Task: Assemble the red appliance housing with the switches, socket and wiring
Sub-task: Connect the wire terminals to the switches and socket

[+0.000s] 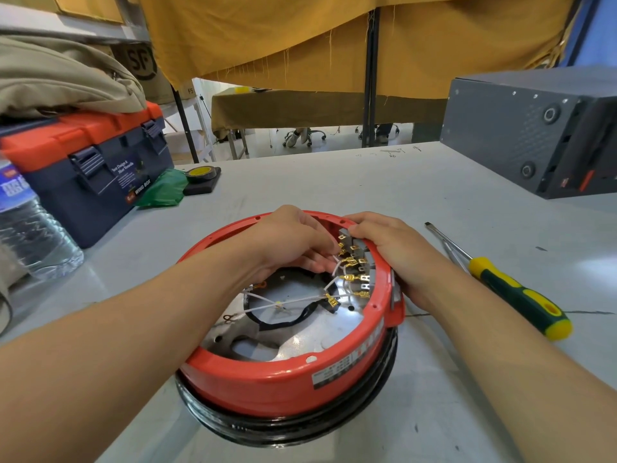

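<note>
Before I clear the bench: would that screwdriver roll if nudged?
Probably a little. The screwdriver lies flat on the smooth table, touching nothing, and its handle looks rounded. The thin steel shaft looks stiff. The contoured yellow-and-green grip would likely stop it soon.

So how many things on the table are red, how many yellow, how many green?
Red: 1, the round red metal housing
Yellow: 1, the yellow tape roll
Green: 1, the crumpled green plastic bag
Green-and-yellow: 1, the screwdriver
Total: 4

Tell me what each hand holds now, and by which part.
The left hand pinches a white wire near its brass terminal; the right hand grips the red housing at its rim.
</note>
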A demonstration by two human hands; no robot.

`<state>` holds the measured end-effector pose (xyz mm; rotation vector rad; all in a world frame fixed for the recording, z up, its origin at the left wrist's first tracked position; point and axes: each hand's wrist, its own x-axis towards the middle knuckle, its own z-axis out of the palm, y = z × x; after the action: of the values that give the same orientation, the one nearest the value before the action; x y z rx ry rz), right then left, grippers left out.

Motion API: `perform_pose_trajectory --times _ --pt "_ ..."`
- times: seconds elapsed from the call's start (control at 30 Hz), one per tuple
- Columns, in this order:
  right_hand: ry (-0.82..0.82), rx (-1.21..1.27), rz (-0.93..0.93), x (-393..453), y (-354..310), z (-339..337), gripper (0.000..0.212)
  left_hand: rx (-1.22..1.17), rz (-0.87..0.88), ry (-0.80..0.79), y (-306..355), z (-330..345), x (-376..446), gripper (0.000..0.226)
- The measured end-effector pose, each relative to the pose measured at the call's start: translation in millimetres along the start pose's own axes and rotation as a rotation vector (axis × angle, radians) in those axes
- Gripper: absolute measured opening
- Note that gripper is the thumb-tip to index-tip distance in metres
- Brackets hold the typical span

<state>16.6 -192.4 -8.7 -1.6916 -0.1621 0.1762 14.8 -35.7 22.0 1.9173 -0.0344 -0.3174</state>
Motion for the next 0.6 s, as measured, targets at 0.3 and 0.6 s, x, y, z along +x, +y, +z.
perform_pose_trajectory --times 0.3,0.6 --pt "-0.010 0.003 -0.001 -0.3 -0.1 -0.2 0.019 0.052 0.057 0.046 -2.3 1.7 2.3 0.005" --pt "-0.011 -0.039 -0.017 -1.9 -2.3 -1.3 0.019 0.093 0.071 -0.035 -1.4 -8.3 -0.4 0.009"
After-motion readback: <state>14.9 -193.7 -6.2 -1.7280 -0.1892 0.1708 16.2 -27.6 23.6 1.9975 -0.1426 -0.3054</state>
